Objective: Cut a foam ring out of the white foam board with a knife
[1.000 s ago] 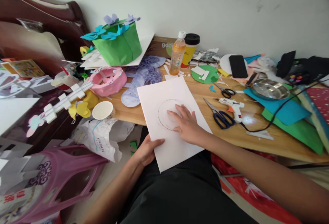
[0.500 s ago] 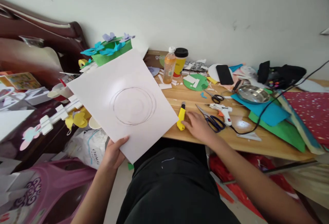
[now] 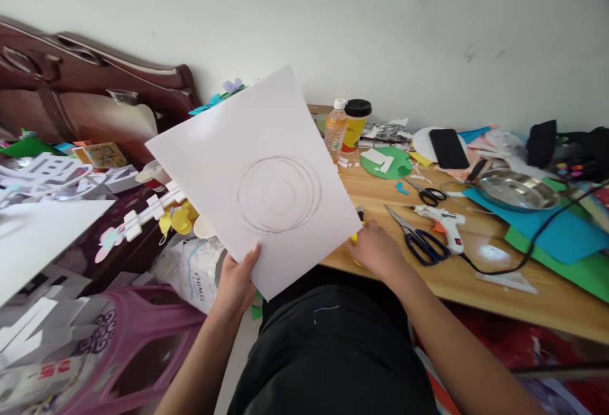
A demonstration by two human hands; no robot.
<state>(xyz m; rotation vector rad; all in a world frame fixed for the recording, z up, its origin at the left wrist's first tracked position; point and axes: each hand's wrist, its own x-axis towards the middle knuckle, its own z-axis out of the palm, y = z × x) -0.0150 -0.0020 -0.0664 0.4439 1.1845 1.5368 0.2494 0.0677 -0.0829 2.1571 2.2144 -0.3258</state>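
My left hand (image 3: 239, 280) pinches the lower corner of a square white board (image 3: 223, 167), thumb on top and fingers beneath. Drawn on the board are overlapping pencil circles. It is held up and tilted, covering part of the table's left end. At the table's front edge, my right hand (image 3: 377, 251) is closed over a yellow utility knife (image 3: 354, 237); only bits of its yellow body and dark tip show past the fingers and the board's corner. Just right of that hand lie large dark-blue-handled scissors (image 3: 421, 242) and a white glue gun (image 3: 442, 221) with a black cord.
Farther back are a drink bottle (image 3: 335, 129), a lidded yellow cup (image 3: 356, 124), a green paper disc (image 3: 387, 162), smaller scissors (image 3: 432, 196), a phone (image 3: 448, 148) and a metal dish (image 3: 516, 190). A pink plastic stool (image 3: 147, 326) stands at lower left.
My right hand has moved from beside the utility knife to close over it. The board remains in my left hand. The view has swung left, so things appear farther right.
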